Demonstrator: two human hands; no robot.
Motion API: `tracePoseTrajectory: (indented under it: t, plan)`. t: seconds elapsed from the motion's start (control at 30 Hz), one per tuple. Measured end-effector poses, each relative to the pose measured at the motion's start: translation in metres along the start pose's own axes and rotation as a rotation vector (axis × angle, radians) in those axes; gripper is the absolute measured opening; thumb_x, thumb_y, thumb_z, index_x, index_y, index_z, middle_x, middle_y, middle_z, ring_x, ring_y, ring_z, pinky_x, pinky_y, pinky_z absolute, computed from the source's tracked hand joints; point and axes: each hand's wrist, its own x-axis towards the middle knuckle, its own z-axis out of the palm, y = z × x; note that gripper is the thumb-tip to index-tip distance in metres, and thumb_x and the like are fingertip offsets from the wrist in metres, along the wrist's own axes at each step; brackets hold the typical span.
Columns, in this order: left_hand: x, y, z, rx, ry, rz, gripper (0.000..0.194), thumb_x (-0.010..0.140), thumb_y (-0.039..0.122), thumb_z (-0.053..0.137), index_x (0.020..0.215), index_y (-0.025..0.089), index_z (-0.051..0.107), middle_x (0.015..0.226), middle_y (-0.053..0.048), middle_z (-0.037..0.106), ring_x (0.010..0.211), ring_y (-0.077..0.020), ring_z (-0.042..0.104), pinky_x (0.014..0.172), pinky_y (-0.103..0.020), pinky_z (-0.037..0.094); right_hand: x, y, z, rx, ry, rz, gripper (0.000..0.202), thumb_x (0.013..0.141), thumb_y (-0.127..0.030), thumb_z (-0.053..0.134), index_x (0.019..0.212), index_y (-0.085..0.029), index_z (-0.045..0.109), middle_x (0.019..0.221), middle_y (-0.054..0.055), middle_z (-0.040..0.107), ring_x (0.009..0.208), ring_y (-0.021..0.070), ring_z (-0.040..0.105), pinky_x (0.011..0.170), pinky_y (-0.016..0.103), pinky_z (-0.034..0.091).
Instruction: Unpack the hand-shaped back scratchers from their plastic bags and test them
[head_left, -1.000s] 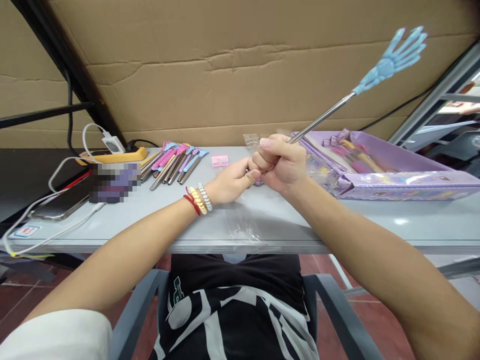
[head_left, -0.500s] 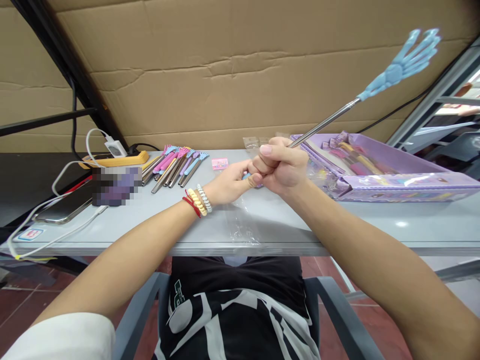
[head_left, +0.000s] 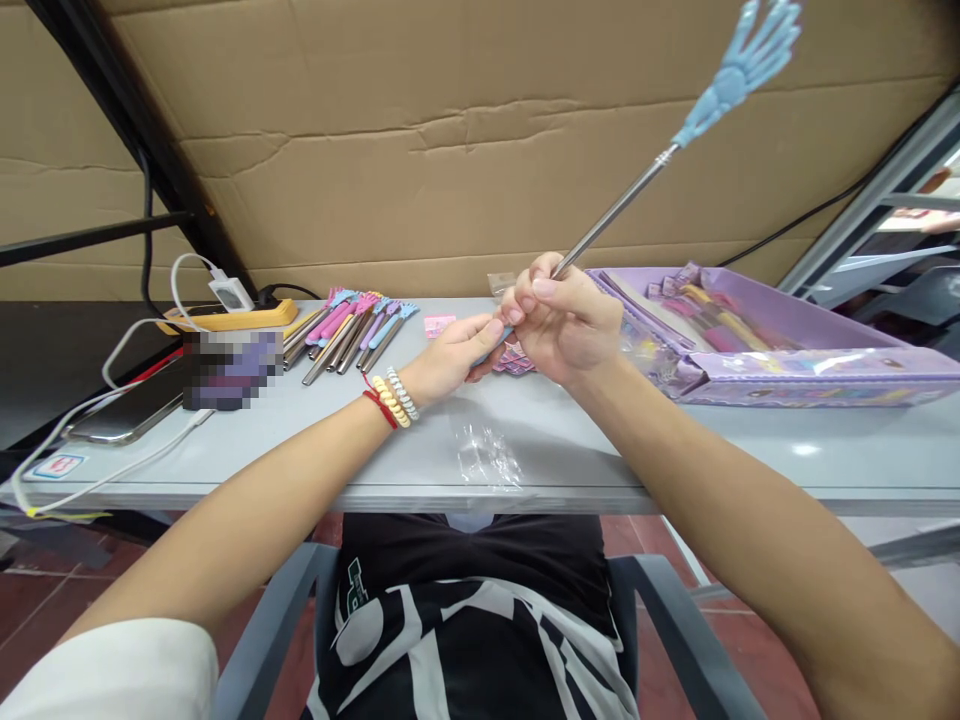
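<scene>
A telescopic back scratcher (head_left: 616, 212) with a light blue skeleton-hand head slants up to the right, its metal rod drawn out. My left hand (head_left: 451, 358) is closed on its blue lower end. Just above, my right hand (head_left: 566, 318) has its fingers curled loosely around the rod. Below the right hand's fingers lies a pink patterned piece (head_left: 514, 357), partly covered. Left of my hands, several shorter back scratchers (head_left: 352, 325) in pink, blue, purple and yellow lie in a bunch. A small pink card (head_left: 439, 326) sits behind my left hand.
At right stands an open purple box (head_left: 810, 375) with wrapped items inside; clear plastic bags lie beside it. Clear plastic film (head_left: 489, 455) lies near the table's front edge. On the left are a phone (head_left: 131, 415), white cables and a yellow power strip (head_left: 240, 318). Cardboard backs the table.
The back scratcher's head has swung up and to the left. My right hand's grip has loosened, its fingers more apart from the left hand, and the pink patterned piece now shows more.
</scene>
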Motion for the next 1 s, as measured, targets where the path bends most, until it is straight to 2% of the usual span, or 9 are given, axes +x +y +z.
tracePoseTrajectory:
  t: [0.1, 0.17, 0.27, 0.37, 0.6, 0.77, 1.0]
  plan:
    - [0.001, 0.0, 0.001, -0.007, 0.021, -0.031, 0.05, 0.091, 0.066, 0.048, 0.076, 0.019, 0.044, 0.061, 0.005, 0.041, 0.047, -0.0063, 0.036, 0.044, -0.022, 0.029, -0.001, 0.001, 0.002, -0.017, 0.022, 0.029, 0.046, 0.058, -0.028, 0.077, 0.067, -0.022, 0.032, 0.053, -0.008, 0.039, 0.052, 0.0083, 0.046, 0.05, 0.023, 0.038]
    - [0.001, 0.001, 0.002, 0.001, 0.02, -0.037, 0.051, 0.09, 0.067, 0.047, 0.075, 0.019, 0.043, 0.061, 0.005, 0.039, 0.047, -0.0061, 0.033, 0.042, -0.021, 0.027, -0.001, 0.001, 0.003, -0.007, 0.019, 0.031, 0.05, 0.058, -0.022, 0.076, 0.062, -0.021, 0.027, 0.049, -0.009, 0.033, 0.047, 0.006, 0.039, 0.047, 0.022, 0.033]
    - [0.0, 0.003, 0.003, 0.025, -0.032, -0.062, 0.058, 0.084, 0.075, 0.049, 0.071, 0.02, 0.04, 0.061, 0.007, 0.035, 0.047, -0.0053, 0.029, 0.041, -0.02, 0.023, -0.003, 0.001, 0.005, 0.024, 0.017, 0.022, 0.057, 0.057, -0.016, 0.074, 0.055, -0.019, 0.017, 0.044, -0.01, 0.021, 0.041, 0.0029, 0.026, 0.043, 0.021, 0.023]
    - [0.0, 0.004, 0.005, 0.085, -0.09, -0.079, 0.065, 0.075, 0.084, 0.048, 0.067, 0.02, 0.038, 0.056, 0.008, 0.032, 0.045, -0.0048, 0.027, 0.04, -0.021, 0.022, -0.003, -0.001, 0.006, 0.04, 0.021, 0.041, 0.06, 0.056, -0.015, 0.074, 0.052, -0.019, 0.014, 0.044, -0.01, 0.014, 0.039, 0.0021, 0.019, 0.042, 0.022, 0.02]
    - [0.001, 0.007, 0.009, 0.346, -0.058, 0.013, 0.072, 0.073, 0.091, 0.032, 0.06, 0.021, 0.037, 0.047, 0.005, 0.036, 0.043, -0.0068, 0.031, 0.041, -0.024, 0.021, -0.003, -0.005, 0.008, 0.078, 0.026, 0.06, 0.062, 0.056, -0.013, 0.073, 0.051, -0.019, 0.012, 0.046, -0.01, 0.008, 0.037, 0.0017, 0.016, 0.039, 0.022, 0.017]
    - [0.002, 0.013, 0.008, 0.423, -0.045, 0.018, 0.073, 0.072, 0.093, 0.029, 0.058, 0.022, 0.034, 0.046, 0.005, 0.031, 0.043, -0.0073, 0.028, 0.042, -0.025, 0.018, -0.004, -0.007, 0.009, 0.059, 0.027, 0.056, 0.064, 0.056, -0.016, 0.074, 0.053, -0.019, 0.01, 0.047, -0.01, 0.006, 0.038, 0.0022, 0.016, 0.039, 0.023, 0.021]
    - [0.002, 0.013, 0.006, 0.472, -0.067, 0.015, 0.073, 0.073, 0.093, 0.027, 0.055, 0.022, 0.031, 0.046, 0.005, 0.028, 0.043, -0.0068, 0.024, 0.043, -0.026, 0.016, -0.005, -0.009, 0.009, 0.088, -0.038, 0.045, 0.063, 0.058, -0.017, 0.074, 0.05, -0.019, 0.012, 0.045, -0.009, 0.008, 0.037, 0.0027, 0.017, 0.039, 0.023, 0.022]
